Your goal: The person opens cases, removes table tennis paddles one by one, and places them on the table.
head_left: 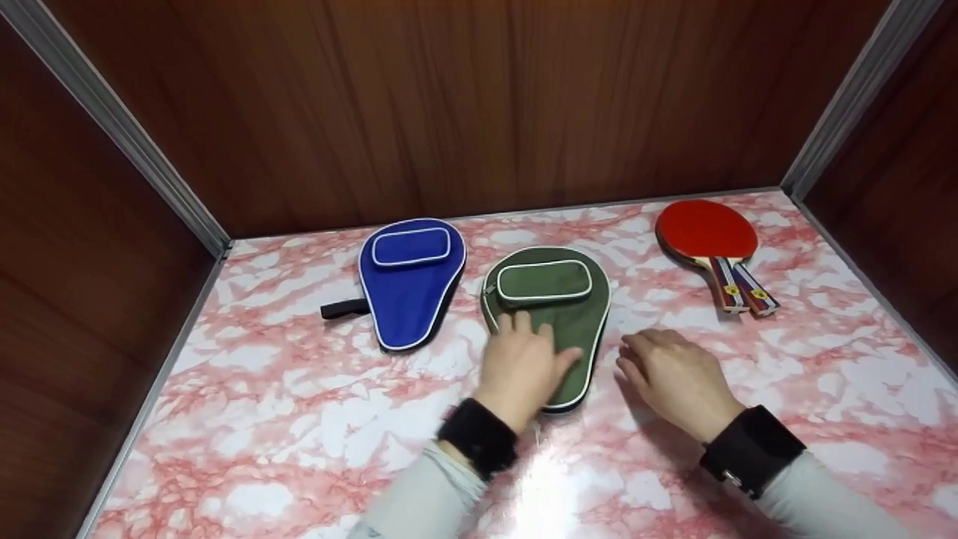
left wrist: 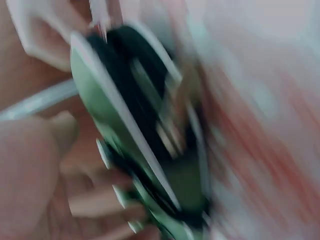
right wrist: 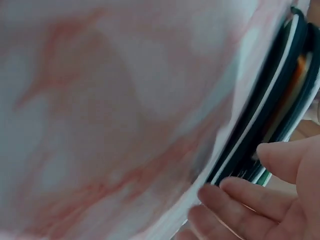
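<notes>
A green paddle case (head_left: 580,374) with white piping and a front pocket lies on the table, pocket side up. My left hand (head_left: 520,367) rests over its middle, fingers spread and thumb out to the side. In the blurred left wrist view, the side of the case (left wrist: 120,107) gapes, with a brownish wooden piece (left wrist: 180,105) showing inside. Just right of the case is my right hand (head_left: 677,378), fingers loosely bent and holding nothing. The right wrist view puts its thumb and fingertips near the unzipped edge (right wrist: 272,100).
A blue paddle case (head_left: 410,292) with a black strap (head_left: 344,308) lies to the left. Two table tennis paddles (head_left: 707,230) are stacked at the back right, the top one red. Wooden panels (head_left: 509,105) wall in the marbled pink-and-white table (head_left: 299,419).
</notes>
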{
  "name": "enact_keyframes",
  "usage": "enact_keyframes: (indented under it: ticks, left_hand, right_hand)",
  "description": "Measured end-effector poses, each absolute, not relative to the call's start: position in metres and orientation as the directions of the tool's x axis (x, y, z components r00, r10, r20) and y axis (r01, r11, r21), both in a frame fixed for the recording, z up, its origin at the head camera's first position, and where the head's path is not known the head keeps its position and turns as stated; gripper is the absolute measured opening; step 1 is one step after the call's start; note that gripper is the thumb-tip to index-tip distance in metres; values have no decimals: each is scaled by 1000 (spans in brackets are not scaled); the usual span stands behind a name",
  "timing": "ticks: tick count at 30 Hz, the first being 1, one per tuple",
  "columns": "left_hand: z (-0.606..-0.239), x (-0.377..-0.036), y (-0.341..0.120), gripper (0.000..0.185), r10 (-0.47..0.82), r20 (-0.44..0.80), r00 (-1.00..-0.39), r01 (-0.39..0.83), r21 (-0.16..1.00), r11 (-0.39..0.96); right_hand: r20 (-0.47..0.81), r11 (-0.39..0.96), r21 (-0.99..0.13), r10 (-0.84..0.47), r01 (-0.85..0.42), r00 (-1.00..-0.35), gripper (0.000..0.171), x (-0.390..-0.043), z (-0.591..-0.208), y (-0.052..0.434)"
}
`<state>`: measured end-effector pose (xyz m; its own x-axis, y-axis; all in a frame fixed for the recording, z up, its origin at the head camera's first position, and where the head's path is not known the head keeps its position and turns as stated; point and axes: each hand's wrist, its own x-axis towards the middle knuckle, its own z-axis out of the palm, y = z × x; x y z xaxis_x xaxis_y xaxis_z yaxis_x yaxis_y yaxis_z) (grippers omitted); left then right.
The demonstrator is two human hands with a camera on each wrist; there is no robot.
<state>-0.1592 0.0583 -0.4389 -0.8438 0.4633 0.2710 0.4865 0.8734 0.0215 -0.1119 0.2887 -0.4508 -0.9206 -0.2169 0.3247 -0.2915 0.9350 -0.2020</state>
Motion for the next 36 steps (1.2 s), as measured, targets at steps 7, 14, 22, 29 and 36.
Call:
enact_keyframes:
  ticks: [7,14,22,29,36]
  left_hand:
    - [-437,-143,93,80,352,344,-870,337,-105,936]
    - [-430,-139,110,98,301,206,-931,279,-129,951]
    - [-439,-140,110,72,297,297,-907,271,-128,954]
    - [-440,-137,91,68,356,326,-876,361,-48,931]
    - [-429,-139,62,48,338,209,-918,386,263,884]
  right_hand:
    - [278,912,-169,-320,-374,-906,47,-122,-457,288]
    - [316,890,-156,-366,-428,-875,43,-134,-458,285]
    - [317,869,-132,-419,-477,-851,36,-143,-459,281]
    - [284,864,-134,-436,-485,-854,35,-139,-457,274]
    - [276,857,-143,-447,-496,-851,37,-134,-457,262]
